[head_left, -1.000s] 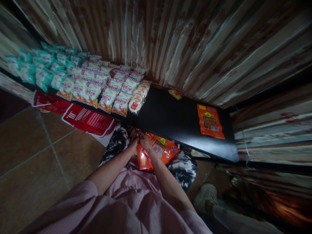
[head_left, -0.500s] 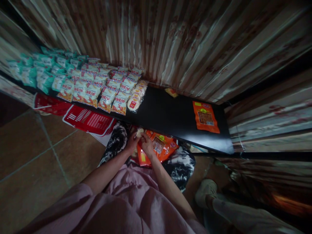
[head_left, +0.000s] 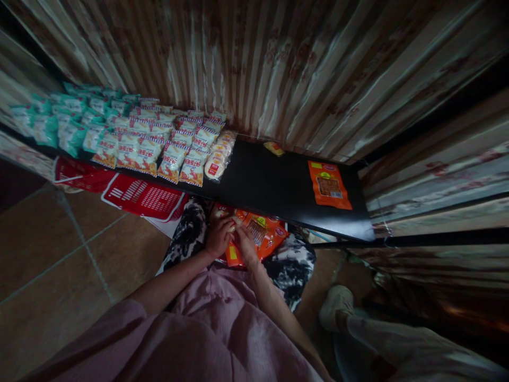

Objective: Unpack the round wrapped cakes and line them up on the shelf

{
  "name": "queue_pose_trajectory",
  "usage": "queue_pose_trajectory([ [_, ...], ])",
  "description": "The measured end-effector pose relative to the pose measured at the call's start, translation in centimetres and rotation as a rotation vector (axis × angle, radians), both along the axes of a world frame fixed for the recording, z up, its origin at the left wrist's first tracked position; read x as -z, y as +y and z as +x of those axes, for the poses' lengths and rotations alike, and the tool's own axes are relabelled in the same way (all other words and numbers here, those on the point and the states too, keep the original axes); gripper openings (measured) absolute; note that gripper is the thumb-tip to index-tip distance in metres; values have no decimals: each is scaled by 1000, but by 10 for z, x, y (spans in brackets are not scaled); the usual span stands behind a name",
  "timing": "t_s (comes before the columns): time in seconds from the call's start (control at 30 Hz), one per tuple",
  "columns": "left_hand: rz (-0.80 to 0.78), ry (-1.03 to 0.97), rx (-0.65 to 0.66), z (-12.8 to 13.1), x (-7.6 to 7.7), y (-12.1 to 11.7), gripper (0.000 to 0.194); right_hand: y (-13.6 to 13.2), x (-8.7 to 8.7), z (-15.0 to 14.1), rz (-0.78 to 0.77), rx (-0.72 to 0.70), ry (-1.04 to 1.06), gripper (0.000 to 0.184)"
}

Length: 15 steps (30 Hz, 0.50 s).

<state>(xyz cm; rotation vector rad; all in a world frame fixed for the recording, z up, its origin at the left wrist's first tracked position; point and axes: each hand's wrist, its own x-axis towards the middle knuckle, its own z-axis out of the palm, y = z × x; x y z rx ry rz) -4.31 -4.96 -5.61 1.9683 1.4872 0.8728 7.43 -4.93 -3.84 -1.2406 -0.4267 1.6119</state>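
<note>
Over my lap, my left hand [head_left: 218, 237] and my right hand [head_left: 244, 241] meet with fingers bent around a small pale packet [head_left: 233, 225]. The fingers cover most of it, so its exact kind does not show. Beneath and beside my right hand lie orange snack bags [head_left: 268, 237] with a printed panel and a yellow label. More clear-wrapped pale pieces [head_left: 220, 211] show just past my left hand, partly in shadow.
A black shelf [head_left: 258, 180] runs in front of me, bearing teal packets [head_left: 71, 135], striped-edge snack bags [head_left: 149, 154], wrapped round crackers [head_left: 217, 163], a small yellow packet [head_left: 274, 148] and an orange bag [head_left: 329, 184]. Red baskets [head_left: 145, 196] sit below. Another person's shoe [head_left: 336, 307] is at right.
My hands have drawn closer together and the fingers now cover more of the pale packet. The whole view has shifted slightly.
</note>
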Motion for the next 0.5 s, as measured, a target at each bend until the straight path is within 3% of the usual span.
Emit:
queue_pose_trajectory([
  [0.23,24,99,51,3,-3,-16,51,-7,1,4,-19,48,52,21],
  [0.5,21,56,88,2,-6,-18,51,-10,8,8,-29,146,9,23],
])
